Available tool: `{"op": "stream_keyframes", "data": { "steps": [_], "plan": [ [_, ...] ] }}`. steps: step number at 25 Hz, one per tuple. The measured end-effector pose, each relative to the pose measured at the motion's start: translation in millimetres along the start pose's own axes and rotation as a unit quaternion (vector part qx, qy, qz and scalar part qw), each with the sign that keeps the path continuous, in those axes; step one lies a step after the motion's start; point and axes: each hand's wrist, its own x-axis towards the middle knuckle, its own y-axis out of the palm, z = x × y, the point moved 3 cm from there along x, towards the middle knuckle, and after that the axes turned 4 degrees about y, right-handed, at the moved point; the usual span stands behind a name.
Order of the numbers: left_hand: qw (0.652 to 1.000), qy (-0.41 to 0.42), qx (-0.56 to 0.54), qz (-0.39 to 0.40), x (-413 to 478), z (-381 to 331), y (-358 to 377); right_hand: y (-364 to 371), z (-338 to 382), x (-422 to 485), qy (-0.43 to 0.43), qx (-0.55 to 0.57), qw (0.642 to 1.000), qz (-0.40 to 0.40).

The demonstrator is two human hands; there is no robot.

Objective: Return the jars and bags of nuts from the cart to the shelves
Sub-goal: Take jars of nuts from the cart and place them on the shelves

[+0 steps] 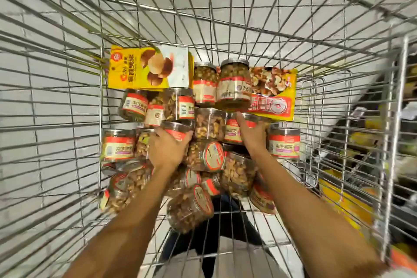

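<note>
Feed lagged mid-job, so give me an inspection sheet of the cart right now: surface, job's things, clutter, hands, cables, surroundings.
Surface: wire cart basket, most of its floor covered by stock.
Job's things: many clear jars of nuts piled up, some upright, some on their sides; a yellow bag at the far left corner, a second yellow bag at the far right.
Clutter: nothing seen.
Hands: left hand grips one jar; right hand grips a second jar further right.
Cables: nothing seen.
Surroundings: grey tiled floor through the wires; blurred shelving at right.
</note>
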Motion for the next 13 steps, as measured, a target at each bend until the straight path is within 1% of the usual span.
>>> {"op": "stream_keyframes", "data": {
  "steps": [1, 2, 3, 4, 5, 7, 9, 11, 13],
  "plan": [
    [0.999, 0.009, -0.041, 0.006, 2.0, 3.1, -2.7, -3.8, -0.5, -3.9, 0.002, 0.046, 0.999, 0.005],
    [0.992, 0.011, -0.119, 0.025, 2.5, 4.4, -7.9, -8.6, 0.7, -9.2, 0.008, 0.085, 0.996, 0.024],
    [0.976, 0.006, -0.209, 0.058, 0.1, 2.3, -18.9, -16.4, 4.0, -18.4, 0.001, 0.104, 0.994, 0.036],
    [0.953, -0.001, -0.289, 0.092, -6.0, -2.4, -32.9, -28.3, 9.0, -34.1, -0.006, 0.124, 0.99, 0.06],
    [0.926, 0.002, -0.357, 0.124, -14.4, -11.9, -49.5, -43.3, 16.4, -53.0, -0.017, 0.178, 0.98, 0.085],
    [0.86, 0.036, -0.474, 0.184, -41.9, -42.5, -88.1, -80.4, 30.2, -98.7, -0.041, 0.308, 0.941, 0.134],
    [0.79, 0.095, -0.55, 0.252, -74.5, -80.5, -124.3, -121.7, 37.1, -148.3, -0.092, 0.407, 0.894, 0.163],
    [0.736, 0.188, -0.56, 0.329, -113.9, -116.2, -153.1, -162.1, 28.8, -194.2, -0.155, 0.498, 0.838, 0.162],
    [0.682, 0.274, -0.528, 0.426, -164.7, -146.5, -169.8, -200.9, 5.6, -241.5, -0.209, 0.578, 0.777, 0.135]
  ]
}}
